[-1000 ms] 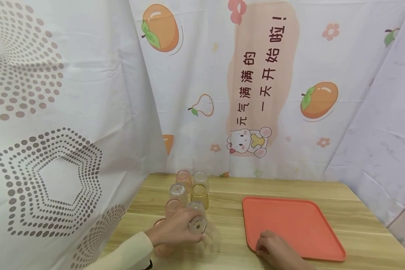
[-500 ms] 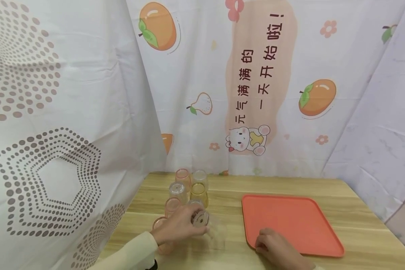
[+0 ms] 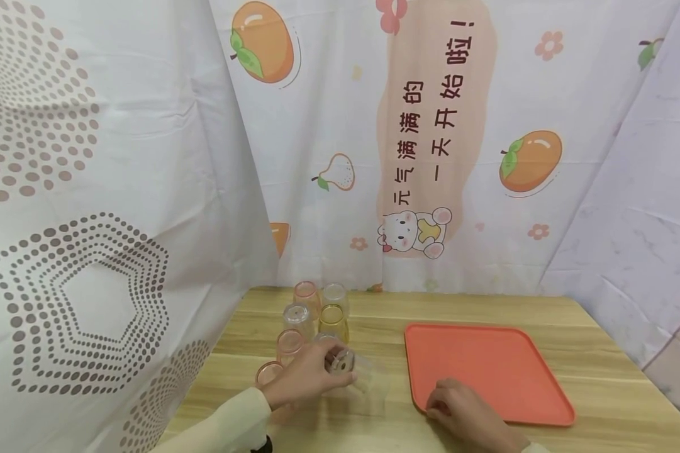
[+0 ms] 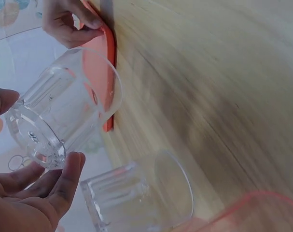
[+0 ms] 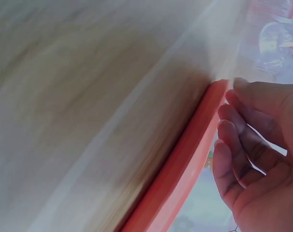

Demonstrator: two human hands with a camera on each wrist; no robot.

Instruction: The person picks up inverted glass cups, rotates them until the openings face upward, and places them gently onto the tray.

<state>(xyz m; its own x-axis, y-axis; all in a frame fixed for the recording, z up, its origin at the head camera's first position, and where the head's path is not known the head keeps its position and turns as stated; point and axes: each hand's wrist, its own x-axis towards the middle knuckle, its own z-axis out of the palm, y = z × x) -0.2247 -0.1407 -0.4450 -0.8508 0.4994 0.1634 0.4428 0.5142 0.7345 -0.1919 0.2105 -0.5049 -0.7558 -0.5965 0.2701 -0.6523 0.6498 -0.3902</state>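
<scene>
The clear glass tumbler (image 3: 368, 380) was held aloft at the lower centre of the head view, tilted with its thick base toward the left hand (image 3: 308, 372) and its mouth toward the lower right. Thumb and fingertips of that hand were clamped on the base, as the left wrist view showed. The right hand (image 3: 467, 412) lay at the near left corner of the orange-red tray (image 3: 481, 371), its fingers bent; whether thumb and forefinger pinched the rim could not be told.

Just beyond and beside the left hand, lower left of centre, clustered more tumblers: a front pink tumbler (image 3: 268, 372), partly covered by the arm, a middle pink tumbler (image 3: 290, 343), a second clear tumbler (image 3: 327, 338) mostly hidden by the hand, a ribbed clear tumbler (image 3: 298, 318), a yellow tumbler (image 3: 333, 322), and at the back a far pink tumbler (image 3: 307, 294) beside a far clear tumbler (image 3: 335, 297).

All these stood on the wood-grain table (image 3: 487, 307), the tray lying right of centre. A pale sleeve (image 3: 221, 421) entered from the bottom left. Behind hung a white fruit-print curtain (image 3: 328, 94), with a dot-patterned curtain (image 3: 99, 170) filling the left.
</scene>
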